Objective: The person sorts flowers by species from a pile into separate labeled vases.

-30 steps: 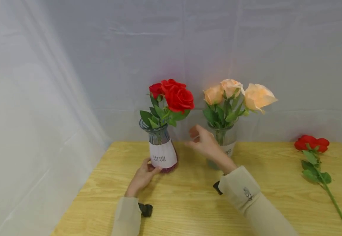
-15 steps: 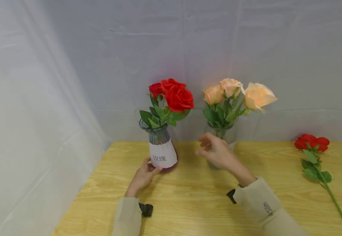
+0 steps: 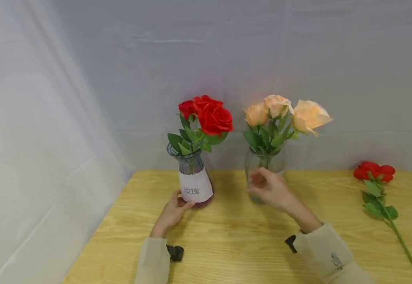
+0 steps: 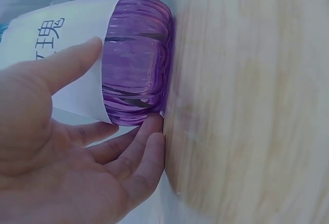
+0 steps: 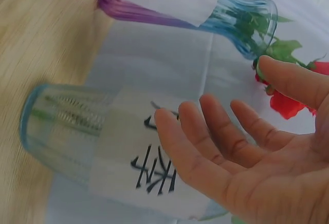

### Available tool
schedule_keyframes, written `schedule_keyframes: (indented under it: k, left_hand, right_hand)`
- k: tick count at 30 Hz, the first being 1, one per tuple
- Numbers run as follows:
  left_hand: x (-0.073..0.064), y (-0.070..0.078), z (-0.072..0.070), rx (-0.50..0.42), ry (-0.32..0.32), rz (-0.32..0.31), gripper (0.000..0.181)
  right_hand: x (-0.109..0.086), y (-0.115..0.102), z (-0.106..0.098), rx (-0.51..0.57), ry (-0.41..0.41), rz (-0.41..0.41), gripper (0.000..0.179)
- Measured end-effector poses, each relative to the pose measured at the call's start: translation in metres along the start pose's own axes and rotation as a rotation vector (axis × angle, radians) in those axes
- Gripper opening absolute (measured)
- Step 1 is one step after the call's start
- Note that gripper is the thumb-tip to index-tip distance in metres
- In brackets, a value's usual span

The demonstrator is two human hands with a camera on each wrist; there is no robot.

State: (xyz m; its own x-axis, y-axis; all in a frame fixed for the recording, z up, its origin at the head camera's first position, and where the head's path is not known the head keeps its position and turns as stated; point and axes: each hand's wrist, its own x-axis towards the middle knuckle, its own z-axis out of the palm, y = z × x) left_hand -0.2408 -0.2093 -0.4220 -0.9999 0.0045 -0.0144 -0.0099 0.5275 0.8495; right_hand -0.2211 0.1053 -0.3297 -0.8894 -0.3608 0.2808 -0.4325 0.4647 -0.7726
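Note:
My left hand (image 3: 171, 213) holds the base of a glass vase (image 3: 196, 183), blue at the top and purple at the bottom. In the left wrist view the thumb lies along its white paper label (image 4: 77, 16), with the fingers at the far side of the purple base. Several red roses (image 3: 214, 118) with green leaves stand in this vase. My right hand (image 3: 273, 189) hangs loosely curled and holds nothing, in front of a clear glass vase (image 5: 67, 136) that also bears a written label. Peach roses (image 3: 257, 114) stand in the clear vase, partly covered by the hand.
A single red rose (image 3: 374, 172) with a long green stem lies at the right of the wooden table (image 3: 220, 252). A pale sheet (image 3: 156, 59) hangs behind the table and along its left side.
My right hand has drawn back from between the vases, moving right and toward me, down in front of the clear vase. The left hand stays on the purple-based vase.

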Motion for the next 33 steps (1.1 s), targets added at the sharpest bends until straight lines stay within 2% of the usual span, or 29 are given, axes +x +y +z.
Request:
schedule_keyframes:
  k: [7, 11, 15, 22, 33]
  left_hand:
    - [0.000, 0.001, 0.001, -0.005, -0.008, -0.009, 0.065]
    - [0.000, 0.001, 0.000, -0.005, -0.013, -0.022, 0.066]
    - [-0.001, 0.002, -0.001, -0.005, -0.012, -0.021, 0.065]
    - [-0.002, 0.002, -0.001, -0.005, -0.013, -0.026, 0.065]
    - [-0.001, 0.002, -0.001, -0.006, -0.015, -0.027, 0.066]
  right_hand:
    - [-0.009, 0.012, -0.012, 0.000, -0.006, -0.022, 0.029]
    - [-0.013, 0.019, -0.018, -0.032, -0.019, -0.022, 0.025]
    - [-0.019, 0.027, -0.026, -0.069, -0.025, 0.012, 0.028]
    - [-0.029, 0.039, -0.039, -0.134, 0.005, 0.014, 0.026]
    - [-0.046, 0.060, -0.066, -0.204, 0.020, 0.149, 0.038]
